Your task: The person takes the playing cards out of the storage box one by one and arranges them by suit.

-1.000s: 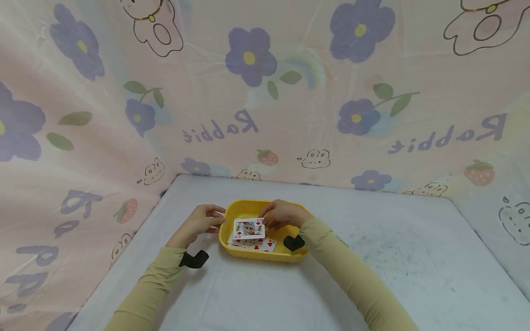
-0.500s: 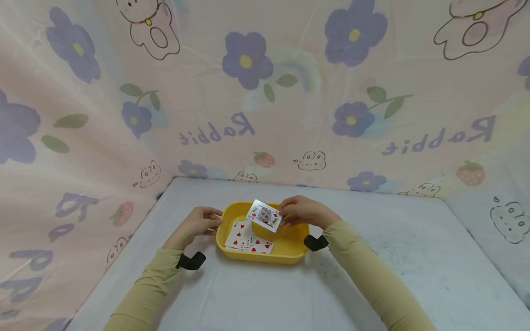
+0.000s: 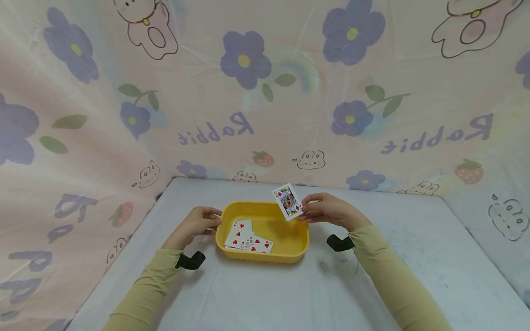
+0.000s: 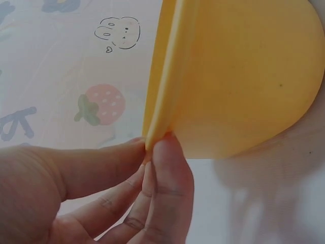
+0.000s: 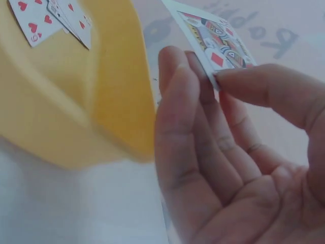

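Note:
A yellow plastic basin (image 3: 290, 255) stands on the table. My left hand (image 3: 198, 225) pinches its left rim between thumb and fingers, as the left wrist view also shows at the basin wall (image 4: 244, 76). Above the basin's back right corner, my right hand (image 3: 327, 210) holds up a playing card (image 3: 287, 201), a face card with red diamonds. In the right wrist view the thumb and fingers pinch that playing card (image 5: 218, 43) by its lower edge. Several more playing cards (image 3: 240, 233), mostly hearts, lie overlapping in the left part of the basin.
A white cloth (image 3: 248, 299) covers the table. Patterned fabric (image 3: 281, 101) with flowers and rabbits hangs behind and at the left. A black strap piece (image 3: 191, 260) sits at the left wrist, and another black piece (image 3: 340, 242) at the right.
My right hand has lifted the diamond face card off the pile and carried it right and up, tilting it. The heart cards beneath are now uncovered. My left hand stays at the rim.

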Action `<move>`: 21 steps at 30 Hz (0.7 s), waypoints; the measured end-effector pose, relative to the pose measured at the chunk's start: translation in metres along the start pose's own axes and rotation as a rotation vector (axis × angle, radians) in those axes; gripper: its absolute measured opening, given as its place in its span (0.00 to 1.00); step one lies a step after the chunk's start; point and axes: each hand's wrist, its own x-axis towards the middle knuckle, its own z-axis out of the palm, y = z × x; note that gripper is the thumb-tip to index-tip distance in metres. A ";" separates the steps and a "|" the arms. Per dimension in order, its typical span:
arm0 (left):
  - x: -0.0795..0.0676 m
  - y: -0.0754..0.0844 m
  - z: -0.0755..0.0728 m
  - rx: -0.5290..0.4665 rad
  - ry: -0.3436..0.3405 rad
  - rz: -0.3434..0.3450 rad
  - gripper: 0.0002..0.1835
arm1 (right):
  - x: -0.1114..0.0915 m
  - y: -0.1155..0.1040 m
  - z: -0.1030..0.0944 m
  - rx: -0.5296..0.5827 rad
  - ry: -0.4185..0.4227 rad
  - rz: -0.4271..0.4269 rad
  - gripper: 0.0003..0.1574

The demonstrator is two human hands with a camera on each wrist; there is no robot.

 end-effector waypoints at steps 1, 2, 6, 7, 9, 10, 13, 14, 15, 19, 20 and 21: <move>0.000 0.000 0.000 0.002 0.000 0.001 0.17 | -0.002 0.001 -0.003 0.012 0.007 0.002 0.13; 0.000 0.000 0.000 0.002 0.001 0.001 0.18 | -0.005 0.002 -0.005 0.020 0.015 0.002 0.13; 0.000 0.000 0.000 0.001 0.000 0.008 0.18 | -0.014 0.007 -0.016 0.072 0.054 -0.001 0.10; 0.000 0.000 0.000 -0.001 0.001 0.008 0.18 | -0.017 0.008 -0.019 0.085 0.062 -0.004 0.09; 0.000 -0.001 0.001 -0.003 0.002 0.004 0.18 | -0.021 0.011 -0.025 0.102 0.075 -0.013 0.09; 0.000 -0.001 0.001 -0.004 0.002 0.002 0.18 | -0.023 0.012 -0.028 0.108 0.080 -0.019 0.10; 0.000 -0.001 0.000 -0.013 0.002 -0.003 0.18 | -0.029 0.015 -0.036 0.134 0.103 -0.031 0.11; 0.000 -0.001 0.000 -0.017 0.000 -0.002 0.17 | -0.030 0.016 -0.039 0.145 0.114 -0.035 0.12; 0.000 -0.001 0.000 -0.021 -0.001 -0.001 0.17 | -0.031 0.018 -0.041 0.153 0.121 -0.038 0.12; 0.001 -0.001 0.000 -0.024 0.001 0.006 0.17 | -0.034 0.025 -0.052 0.174 0.175 -0.036 0.15; 0.002 0.000 0.000 -0.024 -0.001 0.010 0.17 | -0.034 0.028 -0.054 0.184 0.196 -0.030 0.15; 0.002 0.000 0.000 -0.024 -0.001 0.012 0.17 | -0.034 0.031 -0.057 0.198 0.221 -0.025 0.15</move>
